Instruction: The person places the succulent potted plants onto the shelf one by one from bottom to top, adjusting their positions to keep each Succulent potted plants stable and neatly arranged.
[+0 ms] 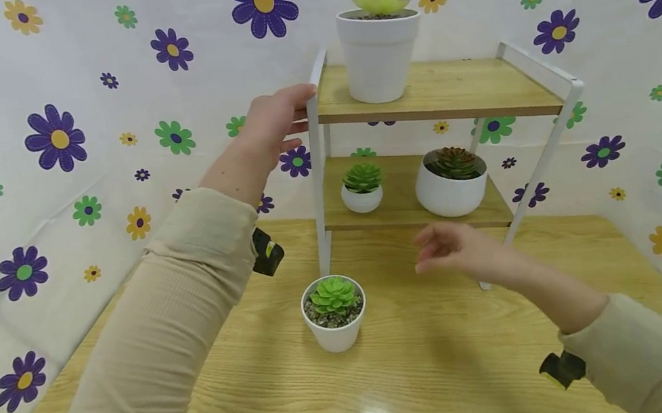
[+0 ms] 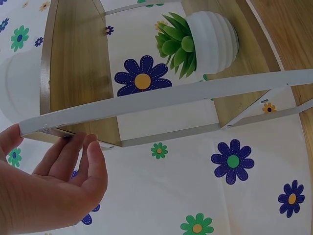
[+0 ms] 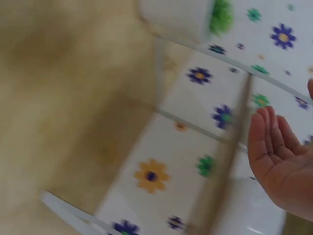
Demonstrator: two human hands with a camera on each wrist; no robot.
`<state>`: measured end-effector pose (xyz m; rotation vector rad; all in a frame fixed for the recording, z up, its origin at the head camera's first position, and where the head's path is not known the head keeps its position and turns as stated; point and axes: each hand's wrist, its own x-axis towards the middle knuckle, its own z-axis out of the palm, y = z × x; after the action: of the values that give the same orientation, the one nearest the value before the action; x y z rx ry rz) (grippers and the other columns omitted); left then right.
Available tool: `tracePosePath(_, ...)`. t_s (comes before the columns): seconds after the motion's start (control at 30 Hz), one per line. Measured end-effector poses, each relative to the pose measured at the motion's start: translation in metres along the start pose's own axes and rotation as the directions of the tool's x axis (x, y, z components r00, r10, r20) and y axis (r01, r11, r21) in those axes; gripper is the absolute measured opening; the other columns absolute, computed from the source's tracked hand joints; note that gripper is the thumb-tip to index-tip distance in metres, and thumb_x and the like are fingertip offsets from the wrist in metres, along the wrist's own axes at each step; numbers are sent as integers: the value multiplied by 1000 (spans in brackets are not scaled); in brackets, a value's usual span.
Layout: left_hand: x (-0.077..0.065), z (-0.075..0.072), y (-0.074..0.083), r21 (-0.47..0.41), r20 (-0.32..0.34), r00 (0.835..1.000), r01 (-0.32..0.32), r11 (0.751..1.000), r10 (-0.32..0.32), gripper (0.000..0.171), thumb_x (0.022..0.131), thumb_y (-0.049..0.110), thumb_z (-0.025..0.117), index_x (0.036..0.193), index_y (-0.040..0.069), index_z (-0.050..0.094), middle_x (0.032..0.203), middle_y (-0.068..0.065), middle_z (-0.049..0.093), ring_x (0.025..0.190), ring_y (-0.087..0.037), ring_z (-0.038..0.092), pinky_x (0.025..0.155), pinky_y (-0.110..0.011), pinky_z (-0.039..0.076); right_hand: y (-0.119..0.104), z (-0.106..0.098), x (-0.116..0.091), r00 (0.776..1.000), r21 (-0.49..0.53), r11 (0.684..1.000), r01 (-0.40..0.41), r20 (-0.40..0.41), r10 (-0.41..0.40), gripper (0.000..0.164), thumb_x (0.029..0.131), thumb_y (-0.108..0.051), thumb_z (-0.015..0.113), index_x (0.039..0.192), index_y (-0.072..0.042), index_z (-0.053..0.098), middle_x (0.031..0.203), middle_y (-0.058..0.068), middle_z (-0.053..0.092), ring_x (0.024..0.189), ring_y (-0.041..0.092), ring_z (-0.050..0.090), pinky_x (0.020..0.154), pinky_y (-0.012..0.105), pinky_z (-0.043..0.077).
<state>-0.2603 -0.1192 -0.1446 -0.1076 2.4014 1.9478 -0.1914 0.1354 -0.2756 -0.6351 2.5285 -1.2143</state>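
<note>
My left hand (image 1: 275, 121) grips the upper left corner of a two-tier shelf (image 1: 477, 89) with a white metal frame and wooden boards. In the left wrist view its thumb lies on one side of the white frame (image 2: 161, 100) and the fingers curl on the other. My right hand (image 1: 462, 253) hovers in front of the lower board, fingers loosely bent, holding nothing. Just above it sits a reddish-green succulent in a round white pot (image 1: 452, 189). A green succulent in a white pot (image 1: 336, 334) stands on the table, in front of the shelf's left leg.
On the top board stands a tall white pot (image 1: 380, 58) with a pale green succulent. A small white pot (image 1: 362, 201) with a green succulent sits at the lower board's left. Flower-printed cloth (image 1: 119, 176) hangs behind the wooden table (image 1: 435, 365).
</note>
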Motion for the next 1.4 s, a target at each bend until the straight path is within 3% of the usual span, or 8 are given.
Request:
tracePosePath(0.13, 0, -1, -1, -10, 2, 1000, -1, 1000, 1, 45, 95, 41, 48, 130, 15, 53, 133, 1, 55, 121, -15, 50, 104, -30, 38, 30, 34, 3, 992, -13, 999, -37, 124, 38, 54, 84, -21, 69, 125, 7, 47, 109, 19, 60, 99, 23, 59, 84, 36, 50)
tracePosePath(0.27, 0, -2, -2, -2, -4, 1000, -16, 1000, 16, 44, 95, 42, 47, 129, 15, 54, 131, 1, 56, 120, -15, 51, 105, -32, 38, 41, 56, 7, 981, -25, 995, -93, 169, 96, 70, 80, -26, 73, 133, 3, 39, 124, 22, 52, 113, 34, 53, 91, 44, 47)
tracePosePath(0.53, 1, -3, -3, -15, -5, 1000, -13, 1000, 13, 44, 95, 42, 48, 128, 15, 55, 130, 1, 57, 119, -15, 51, 105, -32, 38, 55, 86, 22, 985, -35, 994, -107, 132, 110, 90, 77, -25, 76, 143, 4, 23, 140, 29, 38, 129, 45, 38, 102, 55, 36)
tracePosePath(0.73, 0, -1, -2, -36, 6, 1000, 4, 999, -4, 44, 94, 42, 49, 128, 15, 55, 131, 1, 56, 119, -15, 51, 105, -31, 37, 60, 102, 32, 992, -15, 994, -111, 57, 112, 99, 72, -26, 80, 144, 5, 21, 143, 30, 34, 131, 45, 35, 105, 55, 33)
tracePosePath(0.93, -1, -1, -1, -36, 4, 1000, -8, 999, 9, 43, 94, 42, 49, 127, 15, 55, 130, 0, 56, 119, -15, 51, 104, -31, 38, 50, 115, 39, 995, -3, 995, -99, 2, 99, 104, 69, -26, 83, 144, 7, 19, 144, 29, 33, 133, 44, 32, 107, 55, 30)
tracePosePath(1.2, -1, -3, -2, -31, 0, 1000, -23, 999, 23, 42, 95, 42, 48, 127, 15, 55, 130, 0, 57, 118, -15, 51, 104, -31, 38, 41, 126, 47, 999, 68, 997, -31, 14, 30, 103, 67, -20, 83, 143, 8, 20, 143, 28, 34, 135, 44, 29, 109, 57, 25)
tracePosePath(1.4, -2, -3, -3, -19, 6, 1000, -30, 999, 30, 42, 95, 42, 47, 127, 17, 55, 129, 2, 57, 118, -14, 51, 104, -32, 37, 40, 132, 51, 999, 93, 995, 43, 3, -44, 96, 65, -18, 85, 139, 5, 28, 139, 22, 41, 132, 40, 37, 109, 56, 26)
